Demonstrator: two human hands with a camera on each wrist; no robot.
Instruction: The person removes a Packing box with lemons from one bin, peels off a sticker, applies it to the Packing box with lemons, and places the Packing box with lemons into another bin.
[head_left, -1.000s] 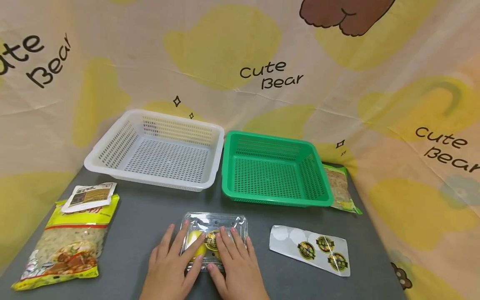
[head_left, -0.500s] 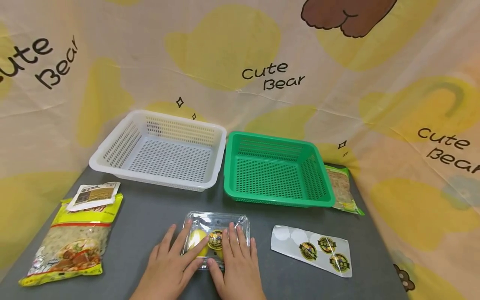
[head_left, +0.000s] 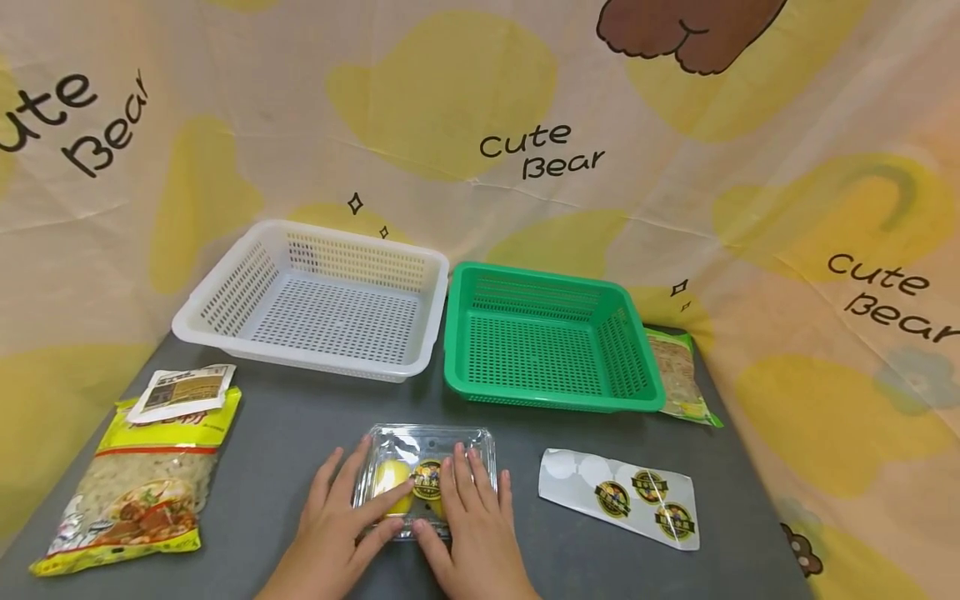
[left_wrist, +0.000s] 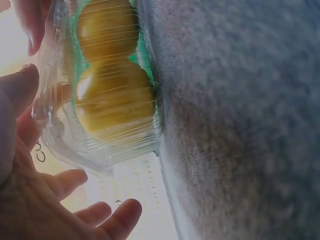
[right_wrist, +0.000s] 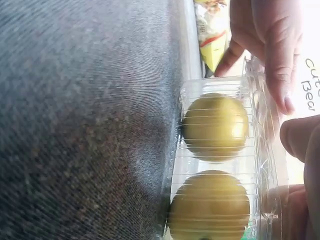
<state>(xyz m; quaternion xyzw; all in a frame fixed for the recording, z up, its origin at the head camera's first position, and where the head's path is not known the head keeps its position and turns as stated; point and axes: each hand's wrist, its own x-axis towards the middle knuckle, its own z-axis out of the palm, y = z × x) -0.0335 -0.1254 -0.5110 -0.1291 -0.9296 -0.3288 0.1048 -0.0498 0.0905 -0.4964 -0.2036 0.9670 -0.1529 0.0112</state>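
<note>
A clear plastic clamshell box (head_left: 450, 437) with yellow round fruit (head_left: 392, 485) inside sits near the front of the table. On its lid is a round black-and-gold sticker (head_left: 427, 480). My right hand (head_left: 477, 521) lies on the right part of the lid, fingers straight. My left hand (head_left: 330, 527) is at the left side, its thumb and index finger reaching over the lid. In the left wrist view, several fingers of the left hand (left_wrist: 45, 195) extend past the box. The right wrist view shows two fruits (right_wrist: 215, 127) through the ribbed wall. A sticker sheet (head_left: 570, 492) lies to the right.
A white basket (head_left: 315, 362) and a green basket (head_left: 555, 400) stand side by side at the back. On the left lies a yellow food bag (head_left: 142, 492) with a small white packet (head_left: 183, 392) on top. Another bag (head_left: 678, 375) shows behind the green basket's right side.
My right hand has shifted slightly right on the lid, uncovering more of the sticker. My left fingers have moved a little outward to the left. The box stays nearly in place.
</note>
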